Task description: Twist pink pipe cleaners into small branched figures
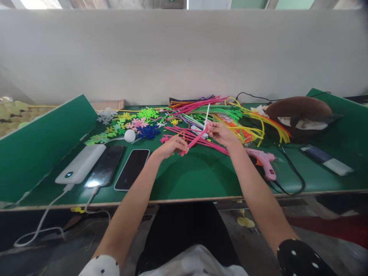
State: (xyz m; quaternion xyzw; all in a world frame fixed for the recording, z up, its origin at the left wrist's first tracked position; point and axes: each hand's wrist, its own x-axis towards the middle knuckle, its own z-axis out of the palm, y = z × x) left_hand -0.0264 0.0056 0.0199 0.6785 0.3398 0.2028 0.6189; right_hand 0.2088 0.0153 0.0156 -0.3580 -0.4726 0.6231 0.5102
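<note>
Green counter [198,180] bears a white-edged phone [132,170] and a pink glue gun [265,163] nearest, then a pink bunch [197,140] clamped in the grip of left hand [172,147] and right hand [220,133] above its middle, loose pink stems [215,146] just beyond, and mixed-colour stems [198,107] heaped by the wall [184,57]

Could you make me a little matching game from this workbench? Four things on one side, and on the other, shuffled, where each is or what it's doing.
Things
1. Left hand
2. Glue gun
3. White ball
4. Power bank

Places and states
A. Left of the two phones
B. Just left of the dark blue snowflake shapes
C. Holding pink strips
D. On the bench, right of the right forearm

Pairs: 1-C, 2-D, 3-B, 4-A
</note>
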